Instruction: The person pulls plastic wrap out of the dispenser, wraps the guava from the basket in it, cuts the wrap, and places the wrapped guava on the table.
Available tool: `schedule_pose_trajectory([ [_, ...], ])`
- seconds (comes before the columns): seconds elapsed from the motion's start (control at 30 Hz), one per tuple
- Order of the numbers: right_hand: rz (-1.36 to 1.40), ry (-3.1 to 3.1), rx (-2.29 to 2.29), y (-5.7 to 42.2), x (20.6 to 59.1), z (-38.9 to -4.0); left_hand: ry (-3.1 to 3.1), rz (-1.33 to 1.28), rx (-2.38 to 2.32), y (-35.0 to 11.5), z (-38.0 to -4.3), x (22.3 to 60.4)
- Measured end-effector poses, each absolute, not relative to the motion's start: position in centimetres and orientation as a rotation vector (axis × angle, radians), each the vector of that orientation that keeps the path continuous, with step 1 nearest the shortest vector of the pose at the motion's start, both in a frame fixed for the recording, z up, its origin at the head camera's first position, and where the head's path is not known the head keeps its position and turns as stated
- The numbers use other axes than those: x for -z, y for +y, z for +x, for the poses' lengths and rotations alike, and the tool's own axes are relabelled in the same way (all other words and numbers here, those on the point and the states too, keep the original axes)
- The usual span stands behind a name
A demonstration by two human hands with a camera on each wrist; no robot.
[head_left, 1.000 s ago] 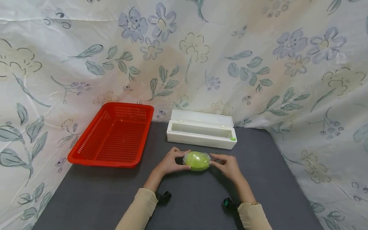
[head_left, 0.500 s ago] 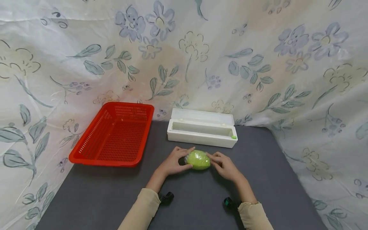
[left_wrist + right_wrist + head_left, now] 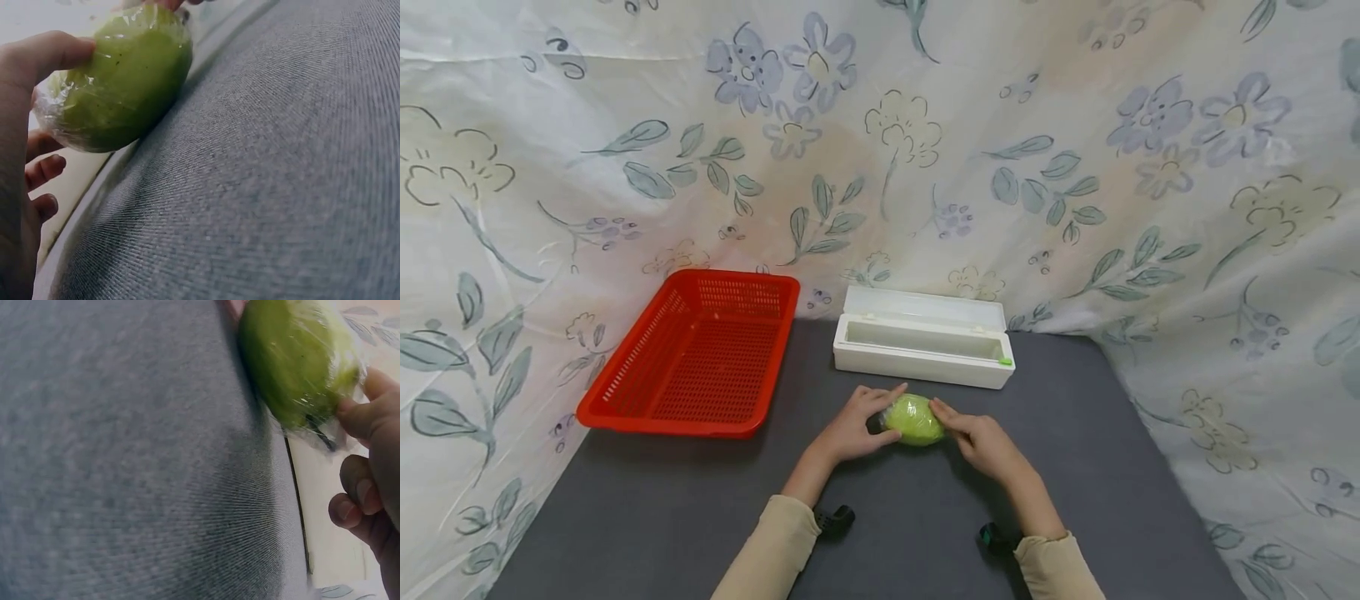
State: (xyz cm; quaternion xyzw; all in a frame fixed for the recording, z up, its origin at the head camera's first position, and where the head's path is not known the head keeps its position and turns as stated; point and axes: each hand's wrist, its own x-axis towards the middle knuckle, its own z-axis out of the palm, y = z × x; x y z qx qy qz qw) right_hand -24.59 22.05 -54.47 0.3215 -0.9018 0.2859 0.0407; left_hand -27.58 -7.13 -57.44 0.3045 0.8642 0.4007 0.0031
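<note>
A green mango-like fruit (image 3: 913, 419) wrapped in clear plastic film lies between both hands, low over the grey cloth. My left hand (image 3: 852, 427) grips its left end, the thumb on the near side and fingers around the far side. At the other end, my right hand (image 3: 988, 446) pinches the loose film (image 3: 322, 432) between thumb and index finger, its other fingers curled in. A dark stem shows through the film there in the right wrist view. Wrinkled film also gathers by the left hand (image 3: 22, 81) in the left wrist view.
Behind the hands stands a white, long, narrow box (image 3: 921, 365) with its lid raised and a small green slider (image 3: 1006, 362). A red slotted basket (image 3: 662, 427) sits at the back left. Floral cloth (image 3: 910, 208) hangs behind the grey-covered table (image 3: 902, 533).
The right index finger has come in over the fruit's right end, folding film against it. The left hand has shifted slightly, staying around the left end. Basket and box stay put.
</note>
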Motion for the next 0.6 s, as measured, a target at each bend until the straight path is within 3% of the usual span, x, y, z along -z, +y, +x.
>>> schedule_pose_trajectory([
  [0.37, 0.834, -2.671, -1.347, 22.7, 54.9, -25.0, 2.550, 0.853, -1.630, -8.4, -27.9, 57.6],
  [0.6, 0.656, -2.603, -1.314, 22.1, 54.5, -25.5, 2.743, 0.772, -1.780, -7.7, -27.7, 57.6],
])
